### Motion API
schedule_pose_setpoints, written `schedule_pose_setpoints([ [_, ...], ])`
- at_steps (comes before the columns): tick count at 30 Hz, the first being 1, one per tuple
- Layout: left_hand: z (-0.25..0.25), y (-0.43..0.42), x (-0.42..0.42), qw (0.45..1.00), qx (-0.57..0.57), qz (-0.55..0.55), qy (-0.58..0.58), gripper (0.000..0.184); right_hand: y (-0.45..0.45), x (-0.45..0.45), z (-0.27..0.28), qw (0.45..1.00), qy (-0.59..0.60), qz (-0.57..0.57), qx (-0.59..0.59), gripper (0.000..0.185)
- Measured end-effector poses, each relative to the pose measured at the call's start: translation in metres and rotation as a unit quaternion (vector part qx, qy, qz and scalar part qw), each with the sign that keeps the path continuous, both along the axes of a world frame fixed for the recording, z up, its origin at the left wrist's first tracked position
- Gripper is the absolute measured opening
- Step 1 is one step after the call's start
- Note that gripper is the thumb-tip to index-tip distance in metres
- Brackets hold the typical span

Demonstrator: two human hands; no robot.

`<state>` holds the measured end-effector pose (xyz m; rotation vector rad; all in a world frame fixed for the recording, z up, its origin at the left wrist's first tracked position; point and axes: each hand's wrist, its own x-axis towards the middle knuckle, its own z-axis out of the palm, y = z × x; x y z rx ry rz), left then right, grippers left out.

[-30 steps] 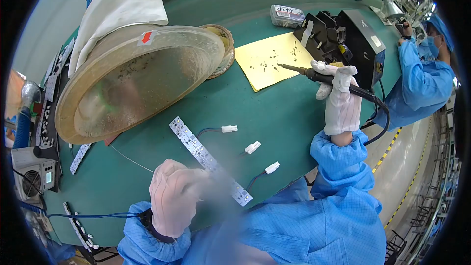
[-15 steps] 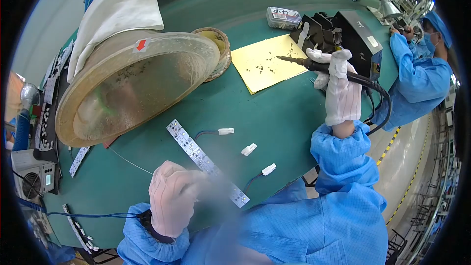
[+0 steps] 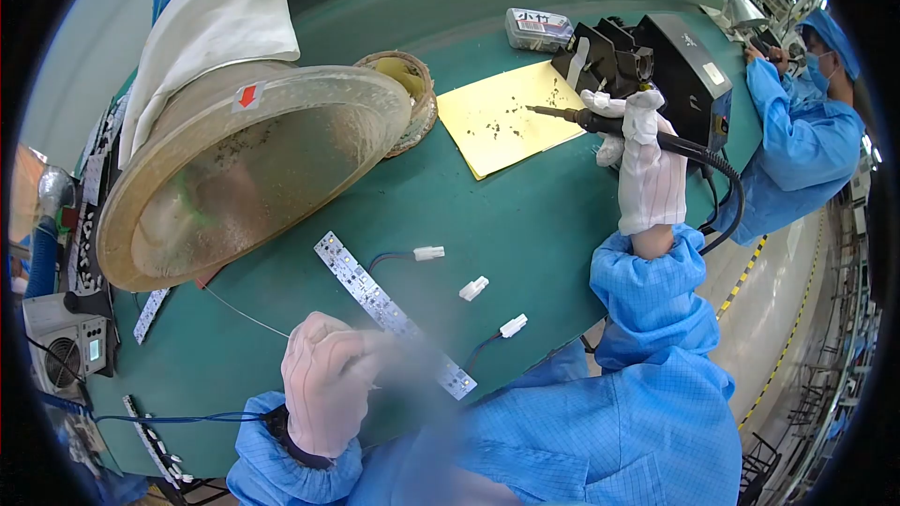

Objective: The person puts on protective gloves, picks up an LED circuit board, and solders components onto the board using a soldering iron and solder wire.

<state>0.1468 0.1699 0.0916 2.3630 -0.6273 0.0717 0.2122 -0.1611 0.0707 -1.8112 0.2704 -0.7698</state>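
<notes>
In my gloved right hand (image 3: 637, 136) is a soldering iron (image 3: 586, 119), its dark tip pointing left above a yellow sheet (image 3: 506, 117) with dark specks. My gloved left hand (image 3: 323, 375) is closed round a thin solder wire (image 3: 246, 315) that runs up and left toward a red piece by the hood. A white LED strip board (image 3: 361, 286) lies slanted on the green mat, right of my left hand. Three white connectors lie beside it: one on leads (image 3: 428, 253), a loose one (image 3: 474, 289), and another on leads (image 3: 513, 325). A grey blur hides part of the board and my left fingertips.
A large fume hood (image 3: 122, 234) covers the left. The black soldering station (image 3: 680, 75) stands behind my right hand, near a small clear box (image 3: 539, 30). A round tin (image 3: 427, 103) sits beside the hood. A co-worker (image 3: 797, 150) sits at the right.
The view has shifted slightly, so the hood and sheet appear a little further left. Both hands keep their grips, and the board and connectors lie as before.
</notes>
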Motion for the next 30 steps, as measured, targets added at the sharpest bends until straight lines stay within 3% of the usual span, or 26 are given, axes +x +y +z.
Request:
schedule_pose_setpoints([
  [10, 0.004, -0.002, 0.001, 0.999, -0.002, -0.025, -0.020, 0.022, 0.001, -0.001, 0.005, 0.999, 0.039, 0.017, -0.009, 0.049],
  [19, 0.003, -0.004, 0.002, 0.999, -0.014, -0.011, -0.036, 0.018, -0.003, -0.005, -0.001, 0.999, -0.001, 0.010, -0.035, 0.045],
  [30, 0.004, -0.005, 0.003, 0.996, -0.002, -0.041, -0.073, 0.018, -0.009, -0.007, 0.003, 0.995, -0.047, -0.087, 0.023, 0.053],
])
